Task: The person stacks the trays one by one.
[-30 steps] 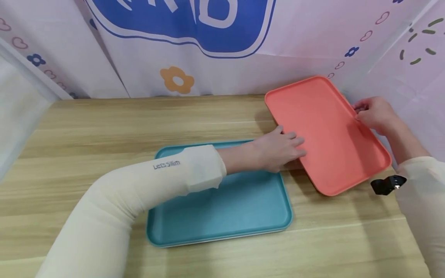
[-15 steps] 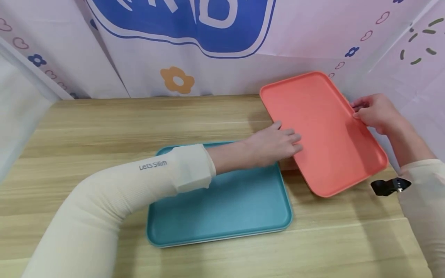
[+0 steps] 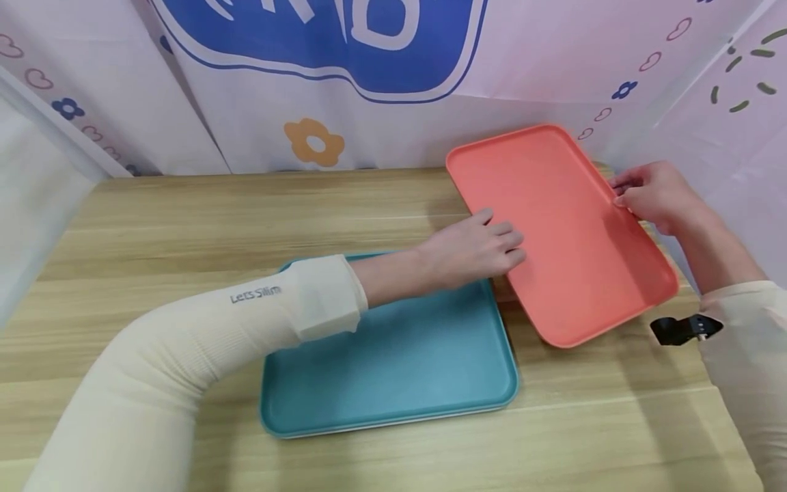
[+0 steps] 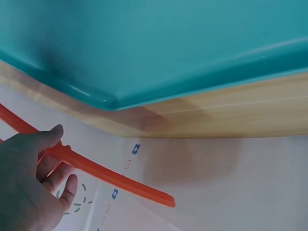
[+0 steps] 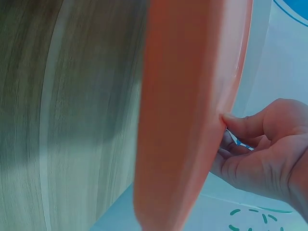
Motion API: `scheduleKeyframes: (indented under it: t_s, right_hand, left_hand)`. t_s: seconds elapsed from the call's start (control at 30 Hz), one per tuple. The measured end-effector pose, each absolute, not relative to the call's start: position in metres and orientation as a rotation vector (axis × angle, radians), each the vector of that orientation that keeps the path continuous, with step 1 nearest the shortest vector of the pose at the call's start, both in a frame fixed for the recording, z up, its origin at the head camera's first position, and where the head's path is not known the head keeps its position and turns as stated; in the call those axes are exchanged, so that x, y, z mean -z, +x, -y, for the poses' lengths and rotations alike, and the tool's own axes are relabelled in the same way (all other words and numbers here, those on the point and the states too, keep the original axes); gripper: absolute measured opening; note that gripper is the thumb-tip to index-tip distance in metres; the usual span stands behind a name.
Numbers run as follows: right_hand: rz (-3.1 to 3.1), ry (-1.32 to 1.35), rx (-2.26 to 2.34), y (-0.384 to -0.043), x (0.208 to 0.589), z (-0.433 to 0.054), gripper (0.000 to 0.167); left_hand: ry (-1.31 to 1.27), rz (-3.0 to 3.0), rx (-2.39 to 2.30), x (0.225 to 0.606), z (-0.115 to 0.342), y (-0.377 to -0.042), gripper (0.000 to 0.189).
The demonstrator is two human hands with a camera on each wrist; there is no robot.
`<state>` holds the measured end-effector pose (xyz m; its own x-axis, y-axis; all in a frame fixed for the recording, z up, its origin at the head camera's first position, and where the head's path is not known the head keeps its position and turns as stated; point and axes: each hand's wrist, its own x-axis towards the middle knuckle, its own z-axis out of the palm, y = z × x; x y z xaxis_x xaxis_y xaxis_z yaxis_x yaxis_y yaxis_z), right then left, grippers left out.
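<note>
A coral-red rectangular tray [image 3: 572, 273] is held at a slant at the right side of the table, casting a shadow on the wood. My left hand [image 3: 473, 249] grips its left rim, fingers bent over the top face. In the left wrist view, the thumb and fingers lie on opposite sides of the orange rim [image 4: 115, 177]. On the far long side, my right hand [image 3: 654, 195] pinches the tray's right rim, thumb on the edge in the right wrist view. Flat on the table lies a teal tray [image 3: 393, 369], partly hidden beneath my left forearm.
A pale edge [image 3: 393, 422] shows under the teal tray's front rim. The wooden table [image 3: 184, 212] ends at a printed cloth [image 3: 393, 137] behind and at the right. A black device [image 3: 685, 329] sits at my right sleeve.
Both hands have shifted the coral tray a little left and slightly toward the back. My left fingers, spread earlier, are now more bent over its rim. The teal tray stays put.
</note>
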<state>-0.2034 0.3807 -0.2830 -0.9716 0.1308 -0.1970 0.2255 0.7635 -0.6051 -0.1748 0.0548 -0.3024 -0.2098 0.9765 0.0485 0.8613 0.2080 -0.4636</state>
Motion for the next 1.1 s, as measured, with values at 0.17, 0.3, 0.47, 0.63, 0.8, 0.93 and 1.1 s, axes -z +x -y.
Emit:
scheduleKeyframes:
  t_s: [0.17, 0.3, 0.47, 0.63, 0.8, 0.93, 1.1]
  right_hand:
    - [-2.799, 0.258, 1.008, -0.205, 0.283, -0.374, 0.043]
    - [-2.769, 0.229, 1.022, -0.206, 0.283, -0.368, 0.041]
    - [-2.725, 0.146, 1.077, -0.207, 0.285, -0.361, 0.038]
    - [-2.663, 0.109, 1.137, -0.205, 0.287, -0.353, 0.037]
    - [-2.538, 0.107, 1.211, -0.202, 0.290, -0.347, 0.038]
    - [-2.452, 0.083, 1.242, -0.199, 0.291, -0.344, 0.041]
    - [-2.368, 0.062, 1.321, -0.196, 0.294, -0.339, 0.039]
  left_hand:
    - [-1.709, 2.010, -0.428, 0.308, -0.045, -0.178, 0.024]
    - [-1.695, 1.897, -0.374, 0.311, -0.036, -0.179, 0.029]
    - [-1.726, 1.892, -0.332, 0.313, -0.023, -0.181, 0.026]
    - [-1.757, 1.875, -0.311, 0.311, -0.009, -0.183, 0.025]
    - [-1.776, 1.808, -0.291, 0.309, 0.007, -0.186, 0.022]
    - [-1.770, 1.756, -0.249, 0.309, 0.020, -0.189, 0.019]
    - [-1.765, 1.772, -0.236, 0.308, 0.034, -0.193, 0.011]
